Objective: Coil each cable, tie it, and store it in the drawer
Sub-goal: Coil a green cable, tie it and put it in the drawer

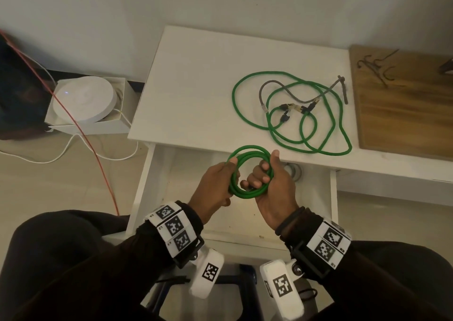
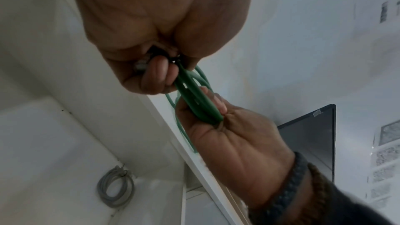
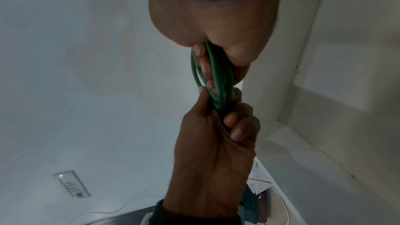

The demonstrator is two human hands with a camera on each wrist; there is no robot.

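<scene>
A green cable wound into a small coil hangs over the open white drawer, held between both hands. My left hand grips the coil's left side, fingers curled round the strands. My right hand grips its right side, fingers hooked through the loop. In the left wrist view the left hand's fingers pinch the coil together with a dark connector end. The coil shows edge-on in the right wrist view. A second green cable lies loose on the white table, tangled with a grey cable.
A coiled grey cable lies in the drawer's far right corner. To the right of the table sits a wooden board with dark twist ties. On the floor at left are a white round device, a red wire and white leads.
</scene>
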